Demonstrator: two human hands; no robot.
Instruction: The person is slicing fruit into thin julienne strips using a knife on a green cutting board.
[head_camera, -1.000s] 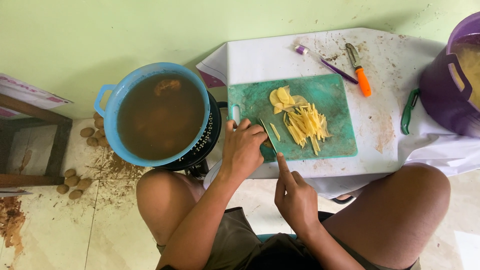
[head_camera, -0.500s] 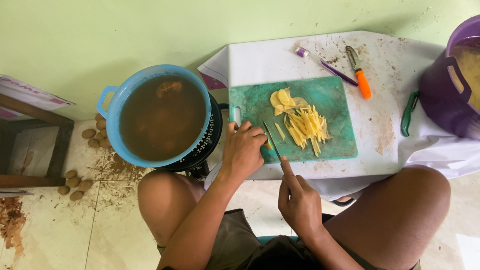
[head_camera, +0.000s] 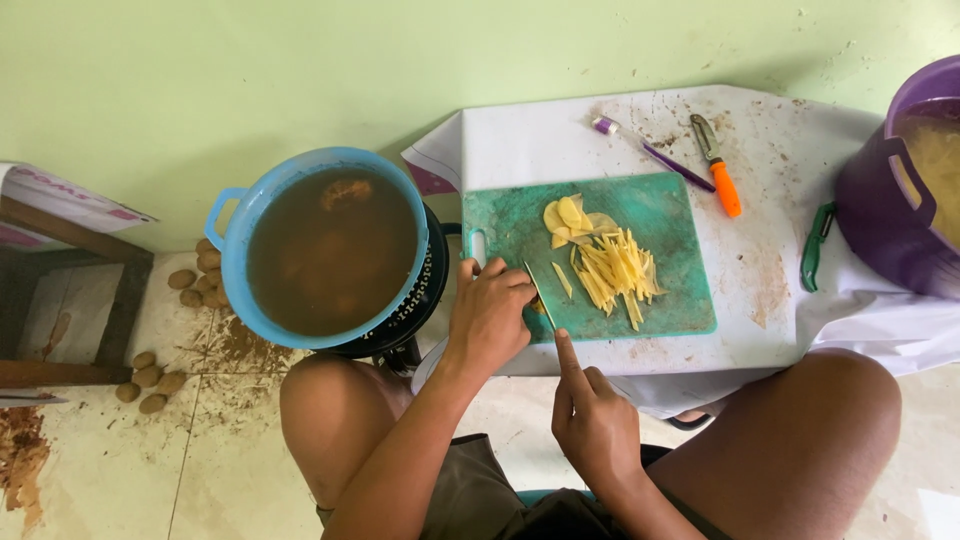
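My left hand (head_camera: 490, 318) rests curled on the left edge of the green cutting board (head_camera: 680, 215), pressing down a small yellow potato piece (head_camera: 541, 308) that is mostly hidden under the fingers. My right hand (head_camera: 592, 425) is near the board's front edge, closed around a knife handle with the index finger stretched along it. The thin knife blade (head_camera: 537, 290) lies right beside my left fingertips. Cut potato sticks (head_camera: 615, 270) and a few slices (head_camera: 568, 215) are piled in the middle of the board.
A blue pot of brown water (head_camera: 330, 250) sits left of the board on a black stove. An orange-handled peeler (head_camera: 722, 180), a purple tool (head_camera: 660, 155) and a purple bucket (head_camera: 880, 200) lie on the white cloth. Potatoes (head_camera: 190, 285) are scattered on the floor. My knees flank the table.
My right hand has drawn back slightly toward my body. My left hand stays on the board's left edge and the pile of sticks looks the same.
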